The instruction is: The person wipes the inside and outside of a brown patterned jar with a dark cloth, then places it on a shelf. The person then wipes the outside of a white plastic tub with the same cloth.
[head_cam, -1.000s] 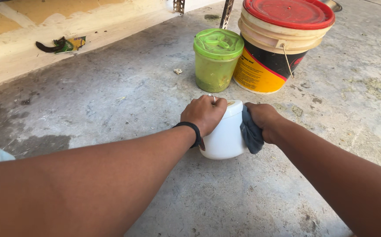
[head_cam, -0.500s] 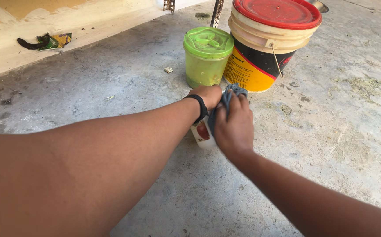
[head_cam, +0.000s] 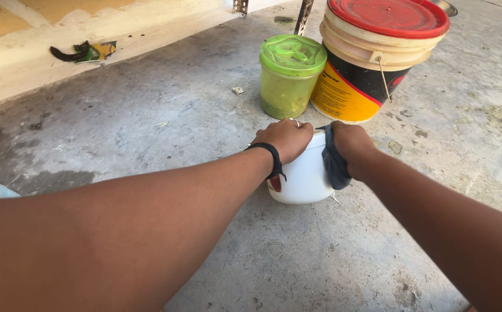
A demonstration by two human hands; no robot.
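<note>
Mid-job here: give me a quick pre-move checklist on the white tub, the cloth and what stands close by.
1. Left hand on top of the white tub: ok, gripping its rim.
2. Right hand holding the dark cloth against the tub's side: ok.
3. Tub upright on the concrete floor: ok.
4. Tub open or lidded: cannot tell, hands cover the top.
5. Green-lidded jar and red-lidded bucket closed: ok, but they stand close behind the tub.
</note>
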